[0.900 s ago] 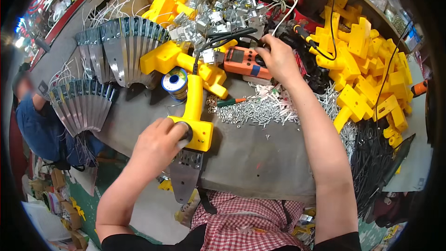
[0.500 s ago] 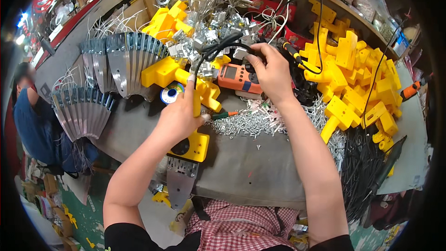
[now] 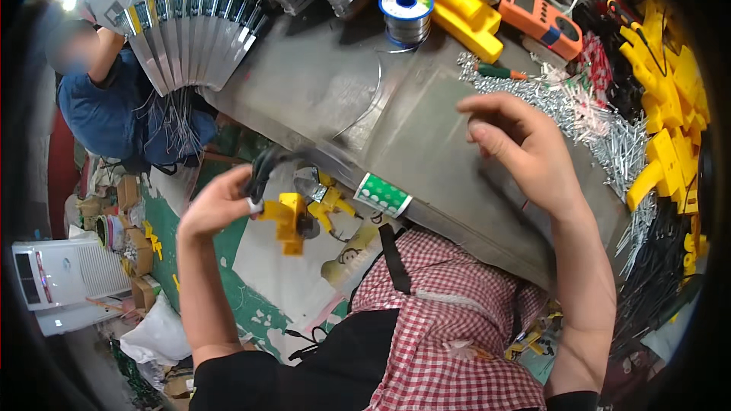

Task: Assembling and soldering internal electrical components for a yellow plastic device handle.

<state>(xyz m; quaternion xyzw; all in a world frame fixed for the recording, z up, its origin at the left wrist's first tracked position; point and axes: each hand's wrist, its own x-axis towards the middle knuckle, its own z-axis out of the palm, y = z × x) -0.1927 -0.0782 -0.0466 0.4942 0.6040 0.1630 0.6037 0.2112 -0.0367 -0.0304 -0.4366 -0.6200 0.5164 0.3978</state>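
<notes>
My left hand [image 3: 217, 205] is out past the table's front edge, fingers closed on a bundled black cable [image 3: 264, 167]. A yellow plastic housing [image 3: 290, 222] with a dark round part hangs just beyond its fingertips; whether the cable joins it I cannot make out, as motion blurs that spot. My right hand [image 3: 525, 148] hovers empty above the grey tabletop [image 3: 426, 118], fingers bent and thumb apart from them. Farthest from me on the table stand a solder spool [image 3: 406, 19] with a trailing wire and an orange meter [image 3: 541, 21].
Loose screws [image 3: 563, 103] spread at right beside a yellow housing pile [image 3: 670, 122]. A green-handled screwdriver [image 3: 499, 71] lies among them. Metal blades [image 3: 198, 46] fan out at far left, near a seated person in blue [image 3: 129, 114]. A green patterned strip [image 3: 383, 194] marks the table edge.
My view has swung down and left. The left hand has carried the cable and yellow housing off the table's front. My right hand has left the cable and drawn back over the tabletop.
</notes>
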